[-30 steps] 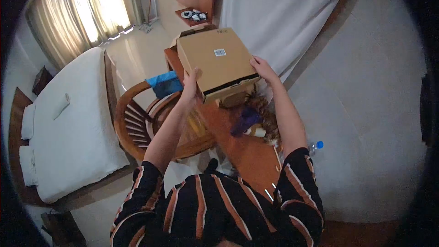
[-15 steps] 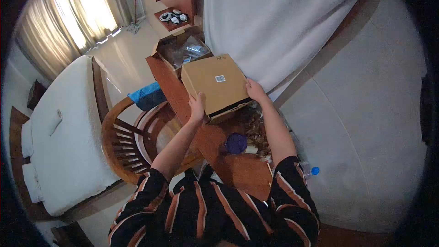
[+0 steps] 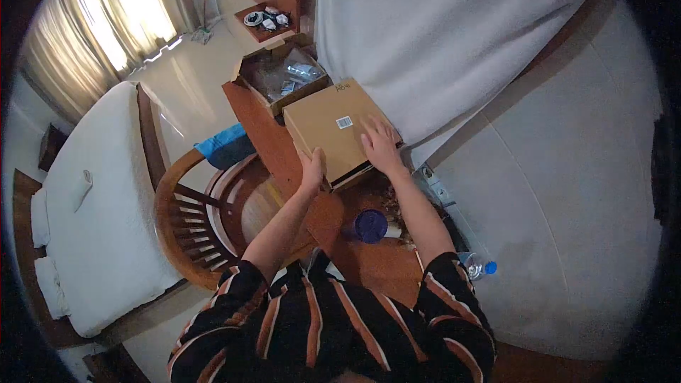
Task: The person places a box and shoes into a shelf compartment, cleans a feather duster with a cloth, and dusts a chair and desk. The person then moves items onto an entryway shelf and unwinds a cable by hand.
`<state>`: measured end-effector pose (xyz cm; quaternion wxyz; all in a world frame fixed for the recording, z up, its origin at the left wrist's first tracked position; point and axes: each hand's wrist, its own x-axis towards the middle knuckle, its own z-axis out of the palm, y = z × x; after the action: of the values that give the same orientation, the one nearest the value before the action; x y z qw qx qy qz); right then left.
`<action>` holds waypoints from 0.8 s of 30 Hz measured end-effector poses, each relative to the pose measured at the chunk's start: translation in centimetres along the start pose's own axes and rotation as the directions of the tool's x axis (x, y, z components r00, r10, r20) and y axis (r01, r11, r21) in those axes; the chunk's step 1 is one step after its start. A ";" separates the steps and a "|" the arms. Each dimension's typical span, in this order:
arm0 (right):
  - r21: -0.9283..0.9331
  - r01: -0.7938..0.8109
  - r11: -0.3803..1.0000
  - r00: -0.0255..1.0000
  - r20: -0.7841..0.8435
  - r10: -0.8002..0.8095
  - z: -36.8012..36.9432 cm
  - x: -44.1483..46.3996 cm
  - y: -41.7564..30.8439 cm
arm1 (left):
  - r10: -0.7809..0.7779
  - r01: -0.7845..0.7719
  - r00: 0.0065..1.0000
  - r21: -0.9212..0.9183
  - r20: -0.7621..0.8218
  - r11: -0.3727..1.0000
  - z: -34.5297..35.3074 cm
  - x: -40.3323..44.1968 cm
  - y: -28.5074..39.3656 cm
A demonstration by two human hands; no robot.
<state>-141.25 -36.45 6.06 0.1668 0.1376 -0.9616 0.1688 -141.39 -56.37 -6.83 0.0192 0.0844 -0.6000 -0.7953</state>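
A closed cardboard box (image 3: 326, 117) with a small barcode label lies on the wooden table (image 3: 266, 131). At its near left corner, my left hand (image 3: 312, 169) grips the edge, thumb on top. My right hand (image 3: 381, 145) rests on the lid near the right side, fingers spread and pointing away from me. Just beyond the box stands an open carton (image 3: 277, 74) with clear plastic packaging inside. A purple round object (image 3: 370, 226) is on the table nearer to me, beside a pale roll (image 3: 394, 231).
A wooden chair (image 3: 177, 241) with a blue cloth (image 3: 225, 146) on its back stands left of the table. A bottle with a blue cap (image 3: 477, 266) is at the right. Farther off are a bed (image 3: 117, 213), wall shelves (image 3: 266, 25) and a white curtain (image 3: 425, 35).
The box has come down from the air onto the table. My right hand has moved from its right edge onto the lid. The open carton now shows more fully.
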 end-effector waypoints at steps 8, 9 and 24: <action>-0.088 0.357 0.930 0.927 0.152 -0.342 0.1 -5.3 0.4 | 0.062 -0.069 0.997 0.191 0.041 0.979 -0.2 0.8 1.8; -0.126 0.363 0.923 0.925 0.169 -0.340 0.6 -5.1 0.3 | 0.061 -0.068 0.997 0.189 0.043 0.980 0.1 0.6 2.2; -0.176 0.329 0.928 0.940 0.157 -0.304 2.2 -4.2 0.8 | 0.041 -0.034 0.995 -0.081 0.088 0.996 -3.5 7.8 2.4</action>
<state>-138.33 -35.64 2.33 0.1433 0.2843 -0.9474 0.0332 -148.66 -61.38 -6.31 0.0104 0.0363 -0.5697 -0.8210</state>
